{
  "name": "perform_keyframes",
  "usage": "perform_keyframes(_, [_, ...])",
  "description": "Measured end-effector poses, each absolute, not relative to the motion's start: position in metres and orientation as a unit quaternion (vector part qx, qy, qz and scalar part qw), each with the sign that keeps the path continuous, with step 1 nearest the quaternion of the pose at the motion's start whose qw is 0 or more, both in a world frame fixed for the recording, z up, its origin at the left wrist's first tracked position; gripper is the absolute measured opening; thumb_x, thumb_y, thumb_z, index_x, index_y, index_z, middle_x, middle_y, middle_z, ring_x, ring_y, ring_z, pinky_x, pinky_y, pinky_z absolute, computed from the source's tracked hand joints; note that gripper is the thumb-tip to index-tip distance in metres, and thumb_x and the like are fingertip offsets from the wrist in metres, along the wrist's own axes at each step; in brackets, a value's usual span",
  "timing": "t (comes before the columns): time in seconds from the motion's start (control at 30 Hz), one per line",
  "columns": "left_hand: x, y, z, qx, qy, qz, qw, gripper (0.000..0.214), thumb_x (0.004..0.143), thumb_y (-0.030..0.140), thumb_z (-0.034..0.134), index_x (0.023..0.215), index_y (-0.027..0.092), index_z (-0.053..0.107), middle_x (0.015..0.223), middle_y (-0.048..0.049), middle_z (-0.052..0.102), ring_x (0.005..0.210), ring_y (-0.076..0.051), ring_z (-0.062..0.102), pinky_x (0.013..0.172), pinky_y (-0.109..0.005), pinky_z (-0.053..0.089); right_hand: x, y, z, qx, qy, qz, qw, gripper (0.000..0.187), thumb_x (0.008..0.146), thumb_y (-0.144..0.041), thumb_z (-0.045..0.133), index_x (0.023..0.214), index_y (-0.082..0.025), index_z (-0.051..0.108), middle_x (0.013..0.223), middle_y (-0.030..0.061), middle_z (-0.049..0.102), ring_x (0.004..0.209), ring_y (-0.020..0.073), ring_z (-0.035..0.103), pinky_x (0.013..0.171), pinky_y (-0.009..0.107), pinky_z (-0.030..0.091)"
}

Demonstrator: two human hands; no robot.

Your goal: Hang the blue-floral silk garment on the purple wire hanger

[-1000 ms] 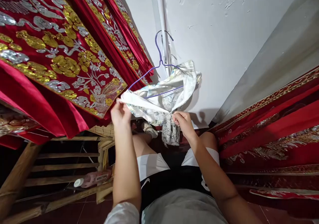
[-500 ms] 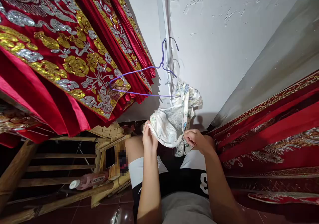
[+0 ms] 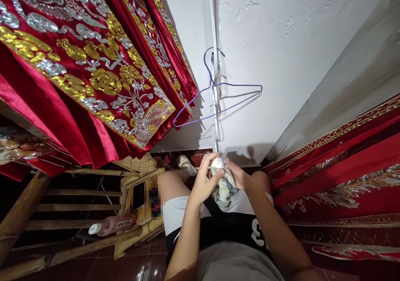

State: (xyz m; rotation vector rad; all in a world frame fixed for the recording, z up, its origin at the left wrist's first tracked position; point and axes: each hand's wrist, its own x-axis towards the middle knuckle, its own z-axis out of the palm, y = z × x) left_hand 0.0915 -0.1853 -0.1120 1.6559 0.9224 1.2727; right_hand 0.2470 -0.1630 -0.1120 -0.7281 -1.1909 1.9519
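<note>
Your left hand [image 3: 203,183] and right hand [image 3: 239,176] are both curled tight around the bunched pale floral-print cloth [image 3: 224,189], held between them over your lap, below the purple wire hanger [image 3: 237,84] hooked on the white wall. A white numeral [image 3: 258,233] on your black shorts is partly hidden. The pink plastic bottle [image 3: 112,224] at left carries a label whose lettering is too small to read.

Head-worn, looking down (close above cloth [image 3: 223,186]).
</note>
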Motion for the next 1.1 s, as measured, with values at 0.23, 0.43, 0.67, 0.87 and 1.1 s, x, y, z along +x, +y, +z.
perform_keyframes(0.23, [0.037,-0.181,-0.154,0.742,0.391,0.234,0.491,0.049,0.098,0.061,0.051,0.095,0.015,0.067,0.094,-0.0057,0.070,0.085,-0.022,0.060,0.083,-0.032,0.048,0.273,-0.129,-0.054,-0.266,-0.760,0.529,0.266,0.031,0.067,-0.010,0.066,0.096,-0.020,0.060,0.087,-0.0018,0.059,0.074,0.0130,0.051,0.068,0.025,0.039])
perform_keyframes(0.43, [-0.016,-0.177,-0.150,0.785,0.521,0.101,0.320,0.043,0.099,0.052,0.046,0.082,0.017,0.064,0.077,-0.0045,0.067,0.070,-0.021,0.058,0.069,-0.030,0.041,0.289,-0.075,-0.019,-0.446,-0.782,0.273,0.339,0.035,0.068,-0.013,0.063,0.102,-0.022,0.065,0.074,-0.0037,0.051,0.062,0.0137,0.042,0.062,0.027,0.033])
perform_keyframes(0.67, [-0.046,-0.157,-0.090,0.815,0.575,0.042,0.055,0.038,0.100,0.030,0.039,0.091,0.018,0.073,0.133,-0.0198,0.068,0.134,-0.038,0.052,0.110,-0.062,0.035,0.283,-0.004,-0.047,-0.447,-0.752,0.282,0.394,0.053,0.070,-0.012,0.057,0.120,-0.017,0.070,0.109,0.0102,0.072,0.092,0.0242,0.064,0.077,0.033,0.046])
perform_keyframes(0.87, [-0.044,-0.131,-0.056,0.811,0.570,0.125,0.049,0.039,0.101,0.035,0.038,0.088,0.018,0.071,0.162,-0.0167,0.041,0.147,-0.039,0.031,0.110,-0.067,0.038,0.328,-0.029,-0.043,-0.418,-0.748,0.316,0.407,0.016,0.075,-0.022,0.056,0.079,-0.017,0.071,0.077,0.0043,0.070,0.072,0.0189,0.060,0.063,0.028,0.040])
perform_keyframes(1.1, [0.004,-0.115,-0.012,0.833,0.433,0.337,0.070,0.030,0.102,0.036,0.038,0.090,0.019,0.060,0.159,-0.0146,0.046,0.148,-0.032,0.036,0.124,-0.056,0.029,0.345,-0.067,-0.017,-0.450,-0.728,0.333,0.397,0.019,0.067,-0.019,0.057,0.077,-0.015,0.073,0.075,0.0031,0.070,0.072,0.0186,0.062,0.063,0.027,0.042])
